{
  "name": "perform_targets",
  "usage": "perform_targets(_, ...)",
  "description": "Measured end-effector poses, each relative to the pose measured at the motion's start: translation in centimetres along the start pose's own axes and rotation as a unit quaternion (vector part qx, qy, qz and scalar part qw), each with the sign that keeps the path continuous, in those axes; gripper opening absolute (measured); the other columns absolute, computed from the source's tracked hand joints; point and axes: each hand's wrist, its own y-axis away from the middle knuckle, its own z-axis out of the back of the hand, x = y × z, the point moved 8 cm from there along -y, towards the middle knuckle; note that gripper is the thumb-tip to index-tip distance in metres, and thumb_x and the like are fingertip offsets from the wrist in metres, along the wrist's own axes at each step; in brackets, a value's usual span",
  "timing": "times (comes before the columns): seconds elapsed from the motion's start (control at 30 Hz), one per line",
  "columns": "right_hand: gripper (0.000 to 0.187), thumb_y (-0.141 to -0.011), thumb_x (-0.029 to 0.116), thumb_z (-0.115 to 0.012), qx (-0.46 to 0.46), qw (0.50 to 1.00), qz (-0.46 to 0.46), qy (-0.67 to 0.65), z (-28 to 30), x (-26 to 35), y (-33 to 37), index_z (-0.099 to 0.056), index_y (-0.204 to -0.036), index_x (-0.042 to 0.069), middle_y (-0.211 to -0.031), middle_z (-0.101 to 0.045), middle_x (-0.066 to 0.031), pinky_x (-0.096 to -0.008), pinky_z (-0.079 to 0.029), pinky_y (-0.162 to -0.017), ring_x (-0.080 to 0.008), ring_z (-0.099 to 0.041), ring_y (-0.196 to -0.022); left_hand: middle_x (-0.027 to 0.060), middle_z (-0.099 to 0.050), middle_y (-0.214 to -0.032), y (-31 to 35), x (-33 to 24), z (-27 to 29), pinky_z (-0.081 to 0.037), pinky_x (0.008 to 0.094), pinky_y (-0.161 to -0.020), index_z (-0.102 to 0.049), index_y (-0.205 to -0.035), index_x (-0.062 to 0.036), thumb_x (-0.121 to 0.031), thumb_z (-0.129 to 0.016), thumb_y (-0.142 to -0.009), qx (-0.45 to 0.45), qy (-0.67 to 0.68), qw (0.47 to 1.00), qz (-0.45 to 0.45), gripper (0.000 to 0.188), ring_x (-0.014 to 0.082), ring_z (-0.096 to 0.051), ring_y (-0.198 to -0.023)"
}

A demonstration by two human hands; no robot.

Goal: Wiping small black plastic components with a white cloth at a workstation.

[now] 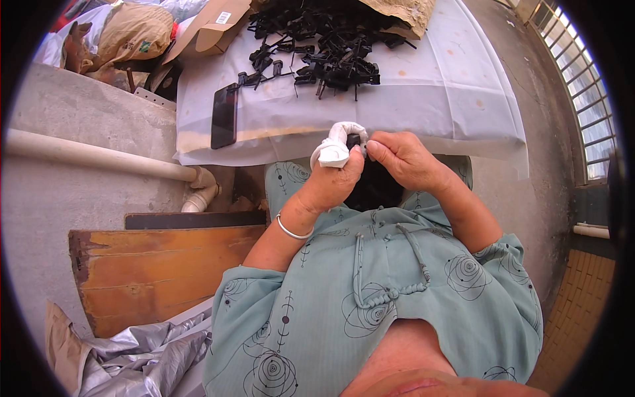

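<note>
Just off the near edge of the covered table, my two hands are close together. My left hand is closed, with white cloth wrapped over its curled fingers. Between those fingers and the thumb it grips a small black part, mostly hidden. Beside it my right hand is closed in a pinch, thumb against bent forefinger, right at the black part's side. What lies in that pinch is too small to make out. A pile of black plastic parts with thin stems lies farther back on the table.
A black phone lies at the left of the white table cover. Behind are a cardboard box and brown paper. A pale pipe and a wooden board are on my left, a barred window on the right.
</note>
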Motion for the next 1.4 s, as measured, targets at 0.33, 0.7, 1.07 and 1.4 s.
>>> perform_targets(0.33,0.025,-0.091,0.020,-0.047,0.014,0.999,-0.048,-0.021,-1.8,-2.4,0.1,-0.054,-0.081,-0.002,-0.066,-0.052,-0.0181,-0.0354,-0.042,-0.061,-0.0284,-0.042,-0.058,0.0129,-0.052,-0.085,0.4,-0.1,-0.8,-0.043,0.0328,-0.069,-0.045,-0.107,-0.0005,-0.005,-0.045,-0.082,0.006,-0.153,0.987,-0.041,0.025,0.0227,-0.053,-0.078)
perform_targets(0.7,0.025,-0.079,0.016,-0.058,-0.127,0.903,0.024,0.411,5.7,-5.5,-7.5,-0.050,-0.100,0.005,-0.079,-0.060,-0.0184,-0.0418,-0.047,-0.065,-0.0339,-0.059,-0.075,0.0170,-0.060,-0.103,-1.0,-1.0,1.2,-0.044,0.0374,-0.083,-0.062,-0.100,-0.0049,-0.012,-0.058,-0.081,-0.034,-0.299,0.945,-0.130,0.020,0.0325,-0.056,-0.095)
perform_targets(1.07,0.020,-0.076,0.013,-0.058,0.051,0.989,0.000,0.138,2.0,-0.6,-0.6,-0.055,-0.092,0.001,-0.063,-0.052,-0.0114,-0.0322,-0.039,-0.053,-0.0264,-0.046,-0.053,0.0070,-0.060,-0.087,-1.7,-0.2,-0.4,-0.046,0.0283,-0.060,-0.046,-0.117,-0.0073,-0.011,-0.057,-0.085,0.148,-0.130,0.980,0.021,0.034,0.0158,-0.055,-0.066)
perform_targets(1.4,0.035,-0.071,0.006,-0.066,-0.034,0.989,0.142,0.028,0.6,3.0,0.9,-0.054,-0.104,0.002,-0.066,-0.046,-0.0023,-0.0243,-0.033,-0.049,-0.0112,-0.037,-0.053,0.0003,-0.055,-0.081,-0.3,0.4,0.8,-0.039,0.0176,-0.049,-0.045,-0.116,-0.0054,-0.013,-0.053,-0.088,-0.002,0.093,0.995,0.047,0.029,0.0033,-0.044,-0.059)
